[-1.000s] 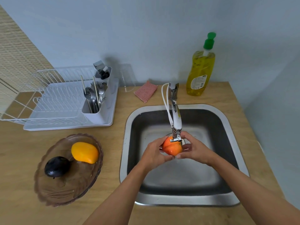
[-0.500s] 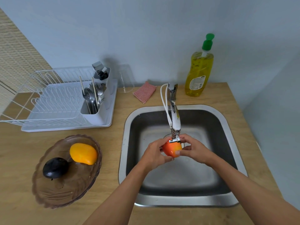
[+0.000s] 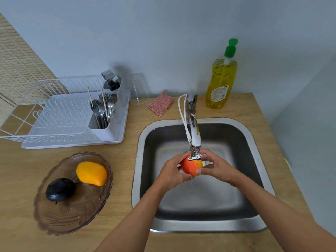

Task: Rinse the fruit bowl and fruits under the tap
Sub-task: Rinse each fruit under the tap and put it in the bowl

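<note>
Both hands hold a red-orange fruit right under the spout of the tap, over the steel sink. My left hand cups its left side and my right hand grips its right side. Water trickles below the fruit. On the counter to the left stands a brown glass fruit bowl. A yellow mango and a dark purple fruit lie in the bowl.
A white dish rack with cutlery stands at the back left. Behind the sink are a clear upturned glass, a pink sponge and a yellow dish soap bottle. The wall closes in on the right.
The fruit has been turned a little between my hands under the spout. The hands stay in the same place.
</note>
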`<action>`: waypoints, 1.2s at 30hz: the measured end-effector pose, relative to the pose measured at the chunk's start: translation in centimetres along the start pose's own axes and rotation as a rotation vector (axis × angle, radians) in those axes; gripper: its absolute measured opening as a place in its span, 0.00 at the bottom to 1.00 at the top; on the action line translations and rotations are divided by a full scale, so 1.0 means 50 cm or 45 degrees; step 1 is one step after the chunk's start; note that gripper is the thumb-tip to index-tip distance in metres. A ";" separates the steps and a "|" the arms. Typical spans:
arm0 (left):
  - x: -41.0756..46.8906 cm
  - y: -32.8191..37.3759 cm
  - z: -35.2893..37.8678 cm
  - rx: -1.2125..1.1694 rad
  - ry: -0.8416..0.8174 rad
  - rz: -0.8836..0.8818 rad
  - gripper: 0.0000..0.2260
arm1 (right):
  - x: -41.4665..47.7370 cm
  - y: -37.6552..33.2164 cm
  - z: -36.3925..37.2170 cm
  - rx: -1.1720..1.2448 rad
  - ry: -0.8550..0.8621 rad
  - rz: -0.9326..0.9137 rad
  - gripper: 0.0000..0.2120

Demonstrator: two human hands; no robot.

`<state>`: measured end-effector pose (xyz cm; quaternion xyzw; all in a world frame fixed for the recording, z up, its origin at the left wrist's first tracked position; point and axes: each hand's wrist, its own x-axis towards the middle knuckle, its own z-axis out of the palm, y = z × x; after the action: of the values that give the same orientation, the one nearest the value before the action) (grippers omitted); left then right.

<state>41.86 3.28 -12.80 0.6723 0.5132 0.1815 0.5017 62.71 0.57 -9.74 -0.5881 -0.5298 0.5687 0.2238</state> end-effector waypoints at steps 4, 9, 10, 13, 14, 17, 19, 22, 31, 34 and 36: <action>0.004 0.005 -0.006 -0.122 -0.010 -0.056 0.36 | 0.000 0.003 -0.003 -0.033 -0.010 -0.044 0.32; -0.001 0.010 -0.005 -0.141 0.040 -0.017 0.35 | 0.010 0.001 -0.012 -0.037 0.048 -0.039 0.26; -0.002 0.010 -0.005 -0.138 0.046 -0.022 0.34 | 0.010 0.003 -0.012 -0.042 0.042 -0.040 0.27; -0.001 0.015 -0.007 -0.133 0.041 -0.062 0.35 | 0.007 0.004 -0.009 -0.063 0.012 -0.076 0.33; -0.001 0.017 -0.007 -0.126 0.039 -0.065 0.35 | 0.008 0.004 -0.008 -0.073 0.007 -0.080 0.33; -0.003 0.020 -0.007 -0.089 0.040 -0.015 0.34 | 0.014 0.007 -0.005 -0.058 0.019 -0.043 0.31; -0.005 0.022 -0.007 -0.081 0.048 0.009 0.33 | 0.016 0.009 -0.008 -0.072 0.030 0.002 0.30; -0.003 0.024 -0.011 -0.086 0.070 -0.032 0.33 | 0.013 0.008 -0.008 -0.029 0.011 -0.016 0.31; 0.001 0.030 -0.017 -0.044 0.001 -0.096 0.35 | 0.016 0.004 -0.014 -0.079 0.012 -0.014 0.29; 0.003 0.033 -0.021 -0.073 -0.050 -0.149 0.33 | 0.015 0.006 -0.010 -0.104 -0.036 -0.062 0.36; 0.002 0.036 -0.021 -0.088 -0.058 -0.154 0.33 | 0.019 0.007 -0.009 -0.151 -0.006 -0.079 0.34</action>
<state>42.00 3.92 -10.83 0.6263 0.5348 0.1529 0.5462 63.05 1.42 -10.35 -0.5822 -0.5810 0.5306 0.2048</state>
